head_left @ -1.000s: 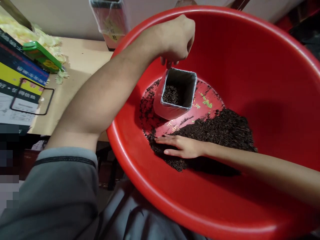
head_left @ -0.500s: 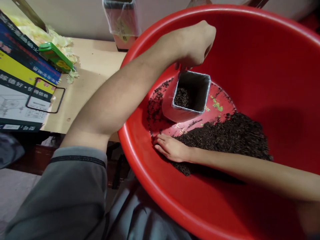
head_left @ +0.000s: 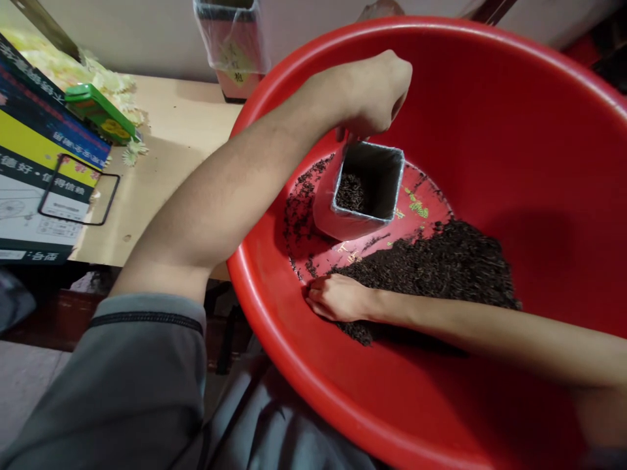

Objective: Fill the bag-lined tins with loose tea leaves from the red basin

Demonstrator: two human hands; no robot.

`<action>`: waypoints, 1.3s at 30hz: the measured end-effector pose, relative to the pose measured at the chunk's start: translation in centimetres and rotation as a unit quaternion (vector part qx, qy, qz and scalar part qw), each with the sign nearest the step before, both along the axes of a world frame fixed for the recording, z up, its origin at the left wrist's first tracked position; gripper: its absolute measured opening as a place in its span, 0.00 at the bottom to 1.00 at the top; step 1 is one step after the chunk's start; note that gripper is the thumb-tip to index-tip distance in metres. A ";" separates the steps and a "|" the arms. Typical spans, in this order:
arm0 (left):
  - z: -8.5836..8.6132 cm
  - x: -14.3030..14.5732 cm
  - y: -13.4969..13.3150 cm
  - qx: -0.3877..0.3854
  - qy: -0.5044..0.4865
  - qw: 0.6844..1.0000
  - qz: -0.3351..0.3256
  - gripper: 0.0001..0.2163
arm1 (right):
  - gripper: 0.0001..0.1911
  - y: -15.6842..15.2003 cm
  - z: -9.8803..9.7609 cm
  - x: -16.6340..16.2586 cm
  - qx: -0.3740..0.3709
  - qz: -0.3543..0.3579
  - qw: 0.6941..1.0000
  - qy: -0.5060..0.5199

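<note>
A square pink canister (head_left: 326, 205), lined with clear plastic, stands in the large red basin (head_left: 514, 117). Dark tea leaves (head_left: 351, 192) lie inside it. My left hand (head_left: 379, 94) is closed on the canister's far left rim; its fingertips are mostly hidden behind the wrist and the rim. Lower down, my right hand (head_left: 340, 297) is closed at the left end of a pile of loose tea leaves (head_left: 450, 264), its fingers curled in against the basin wall. How much leaf sits in that palm is hidden.
A second plastic-covered canister (head_left: 238, 59) stands behind the basin on a wooden table (head_left: 181, 124). To the left are a printed box (head_left: 36, 176), a green packet (head_left: 100, 112) and a thin black wire frame (head_left: 112, 196). Scattered leaves cling to the basin floor (head_left: 362, 246).
The fingers of my right hand, stretched out before, are now curled in at the pile's edge. My left hand keeps its hold on the canister. The whole view has shifted slightly.
</note>
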State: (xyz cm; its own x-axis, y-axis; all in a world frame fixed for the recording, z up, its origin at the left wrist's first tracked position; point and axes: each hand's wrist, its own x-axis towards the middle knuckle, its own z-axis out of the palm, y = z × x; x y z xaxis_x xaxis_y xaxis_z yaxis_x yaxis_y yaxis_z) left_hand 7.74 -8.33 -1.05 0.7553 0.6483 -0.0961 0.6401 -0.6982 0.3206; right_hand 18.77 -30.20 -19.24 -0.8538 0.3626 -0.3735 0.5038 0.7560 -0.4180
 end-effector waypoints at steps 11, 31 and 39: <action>0.2 -0.2 0.0 -0.014 -0.012 1.000 0.005 0.20 | 0.27 0.3 3.6 1.5 -0.176 -0.156 0.943 0.237; 1.2 -1.1 -0.3 -0.056 -0.062 0.989 0.126 0.21 | 0.32 15.9 11.2 0.8 0.029 -0.467 0.647 0.602; 0.5 -1.1 0.7 -0.041 -0.081 0.991 0.100 0.20 | 0.26 15.6 9.7 1.5 0.001 -0.473 0.620 0.626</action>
